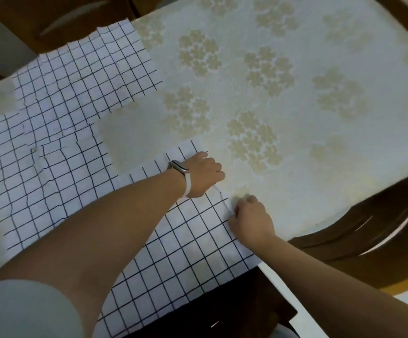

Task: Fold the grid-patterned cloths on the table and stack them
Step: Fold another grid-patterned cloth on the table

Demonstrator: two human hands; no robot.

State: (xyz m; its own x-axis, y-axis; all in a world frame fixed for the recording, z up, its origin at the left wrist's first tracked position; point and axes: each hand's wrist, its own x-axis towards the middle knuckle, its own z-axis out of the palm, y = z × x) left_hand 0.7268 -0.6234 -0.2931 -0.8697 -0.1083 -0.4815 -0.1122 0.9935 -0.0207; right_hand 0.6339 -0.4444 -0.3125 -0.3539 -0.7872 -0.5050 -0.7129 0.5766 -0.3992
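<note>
Left forearm [100,228] over partly hidden cloth [198,240]

We're riding a single head-worn camera here, looking forward and steeply down over the table [320,147], close in, its near edge right beneath us.

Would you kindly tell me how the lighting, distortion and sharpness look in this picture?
Head view: soft, even light, with faint shadows under the left hand and right hand; wide-angle bending curves the lines of the grid-patterned cloth; glare streaks the wooden chair; far flowers on the tablecloth look soft.
</note>
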